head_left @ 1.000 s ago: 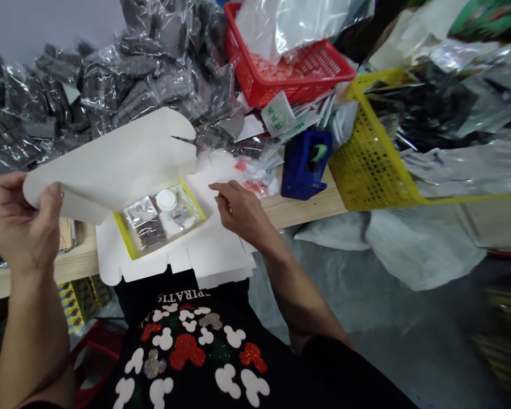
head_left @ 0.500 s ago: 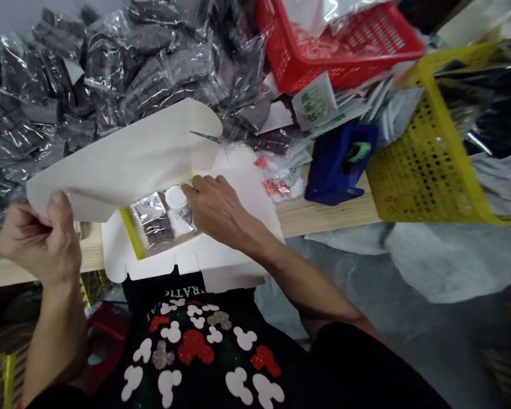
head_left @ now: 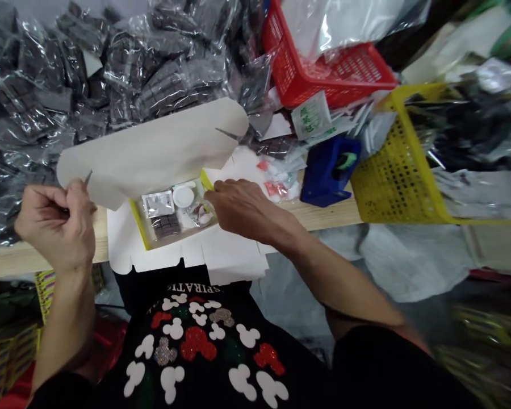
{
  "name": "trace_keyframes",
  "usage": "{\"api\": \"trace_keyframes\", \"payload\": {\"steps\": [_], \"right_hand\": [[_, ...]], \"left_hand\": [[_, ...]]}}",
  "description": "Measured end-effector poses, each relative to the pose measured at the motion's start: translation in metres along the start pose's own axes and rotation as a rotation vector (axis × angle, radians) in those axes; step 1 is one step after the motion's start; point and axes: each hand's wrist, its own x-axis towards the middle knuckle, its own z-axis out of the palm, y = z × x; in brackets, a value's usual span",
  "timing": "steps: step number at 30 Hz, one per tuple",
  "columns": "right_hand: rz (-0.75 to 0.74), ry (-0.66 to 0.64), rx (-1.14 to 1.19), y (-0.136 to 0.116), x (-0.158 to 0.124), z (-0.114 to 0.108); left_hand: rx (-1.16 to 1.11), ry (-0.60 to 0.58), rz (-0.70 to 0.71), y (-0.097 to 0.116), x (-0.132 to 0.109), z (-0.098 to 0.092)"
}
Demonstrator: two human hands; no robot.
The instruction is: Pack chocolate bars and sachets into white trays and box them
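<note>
Logged from my remote view: left hand (head_left: 55, 227) pinching the raised white box lid (head_left: 153, 150), right hand (head_left: 247, 207) with fingers pressed together, seemingly just beside the yellow tray rim (head_left: 205, 179).

Gap between right hand (head_left: 249, 207) and blue tape dispenser (head_left: 329, 173); raised white box lid (head_left: 153, 150) blocks bagged packs (head_left: 162, 85) behind.

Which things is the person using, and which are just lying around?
Being used:
left hand at the white box lid
right hand by the yellow-edged tray
silver packet
round white tub

Lying around:
pile of plastic bags
red basket
yellow basket
blue tape holder
</note>
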Motion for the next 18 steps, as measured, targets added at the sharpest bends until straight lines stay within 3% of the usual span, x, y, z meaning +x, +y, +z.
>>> {"api": "trace_keyframes", "payload": {"steps": [3,5,8,10,12,14,18], "right_hand": [[-0.093,-0.167,-0.065,-0.003,0.010,-0.009],[-0.152,-0.219,-0.099,-0.003,0.021,-0.011],[-0.222,-0.284,-0.155,-0.004,0.034,-0.011],[-0.241,-0.328,-0.199,-0.008,0.039,-0.009],[-0.250,-0.360,-0.234,-0.014,0.043,-0.007],[-0.285,-0.401,-0.253,-0.019,0.047,-0.005],[-0.367,-0.577,-0.180,-0.014,0.061,-0.003]], "left_hand": [[-0.020,0.003,0.086,0.006,-0.010,0.000],[0.040,-0.101,0.214,0.016,-0.026,-0.002],[0.106,-0.499,0.433,0.030,-0.058,-0.006],[0.128,-0.795,0.494,0.033,-0.078,-0.005],[0.189,-1.014,0.467,0.030,-0.090,-0.001],[0.256,-1.123,0.366,0.023,-0.095,0.005],[0.326,-1.070,0.197,0.012,-0.095,0.013]]}}
